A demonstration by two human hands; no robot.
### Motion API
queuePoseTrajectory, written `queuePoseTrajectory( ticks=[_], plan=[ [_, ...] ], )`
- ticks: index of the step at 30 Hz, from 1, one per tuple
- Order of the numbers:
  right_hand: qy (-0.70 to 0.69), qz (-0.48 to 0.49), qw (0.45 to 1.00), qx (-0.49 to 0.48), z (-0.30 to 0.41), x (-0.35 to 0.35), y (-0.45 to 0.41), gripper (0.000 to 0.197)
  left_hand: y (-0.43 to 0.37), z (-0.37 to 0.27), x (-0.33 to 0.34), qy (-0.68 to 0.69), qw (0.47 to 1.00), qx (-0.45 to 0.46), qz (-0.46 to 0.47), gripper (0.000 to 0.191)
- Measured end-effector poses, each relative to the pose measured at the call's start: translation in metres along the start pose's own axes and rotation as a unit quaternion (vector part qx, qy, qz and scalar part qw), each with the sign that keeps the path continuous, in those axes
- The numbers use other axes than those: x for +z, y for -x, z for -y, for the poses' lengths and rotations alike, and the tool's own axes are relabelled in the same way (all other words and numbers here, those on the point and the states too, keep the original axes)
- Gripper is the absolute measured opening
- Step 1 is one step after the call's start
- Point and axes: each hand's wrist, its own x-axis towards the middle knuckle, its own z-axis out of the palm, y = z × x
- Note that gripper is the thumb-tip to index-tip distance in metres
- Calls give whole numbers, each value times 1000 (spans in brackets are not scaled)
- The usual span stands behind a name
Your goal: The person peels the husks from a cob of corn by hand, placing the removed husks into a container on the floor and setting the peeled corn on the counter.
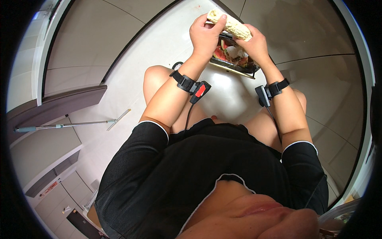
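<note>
A pale, husked ear of corn [231, 26] is held up in front of me, slanting from upper left down to the right. My left hand [204, 33] grips its upper end, with the thumb lying along the kernels. Around the lower end close the fingers and thumb of my right hand [254, 41]. Below both hands stands a bin lined with a dark bag [250, 68]. Inside it lie watermelon rinds [220, 53], brown corn silk [234, 58] and a whitish piece I cannot make out. My hands partly cover the bin's far side.
Black straps with small devices circle my left wrist [191, 85] and right wrist [270, 92]; cables run from both. A squeegee with a long pole [86, 123] is at the left beside a dark ledge [59, 107]. Glossy tiled panels [310, 33] rise at the right.
</note>
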Motion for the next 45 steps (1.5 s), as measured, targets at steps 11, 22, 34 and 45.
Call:
queuePoseTrajectory(
  ticks=[11,22,34,45],
  plan=[
    [22,62,997,-30,-20,2,-3,46,1,-2,-2,63,996,-60,-2,28],
    [121,120,985,39,1,-6,-1,36,2,-1,-7,4,997,-69,31,34],
    [37,85,996,-10,9,4,5,32,3,-1,3,330,903,-213,174,32],
    [6,40,999,-29,-61,41,12,40,25,2,37,-124,910,319,234,15]
  ],
)
